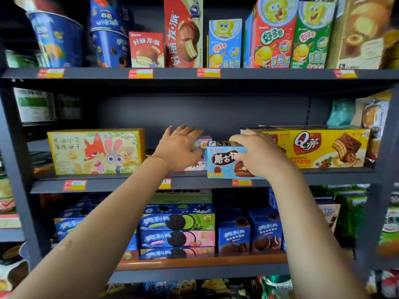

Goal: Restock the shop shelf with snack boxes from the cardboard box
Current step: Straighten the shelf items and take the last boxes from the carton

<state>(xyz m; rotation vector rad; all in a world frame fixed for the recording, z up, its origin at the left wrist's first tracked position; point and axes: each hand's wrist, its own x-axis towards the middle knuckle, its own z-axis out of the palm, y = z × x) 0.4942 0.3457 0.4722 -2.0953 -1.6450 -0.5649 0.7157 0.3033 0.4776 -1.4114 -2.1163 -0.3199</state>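
Note:
A light blue snack box (pixel 222 161) with a chocolate mushroom picture stands at the front edge of the middle shelf (pixel 121 184). My right hand (pixel 259 155) grips its top and right side. Just left of it stands a pink and white snack box (pixel 199 156), mostly hidden behind my left hand (pixel 179 147), whose fingers curl over its top and front. The cardboard box is not in view.
A wide yellow cartoon biscuit box (pixel 95 151) stands left on the same shelf, and yellow Q cake boxes (pixel 323 147) stand right. Dark bare shelf space lies behind the hands. Blue cookie boxes (pixel 177 229) fill the shelf below; tall boxes and tubs line the shelf above.

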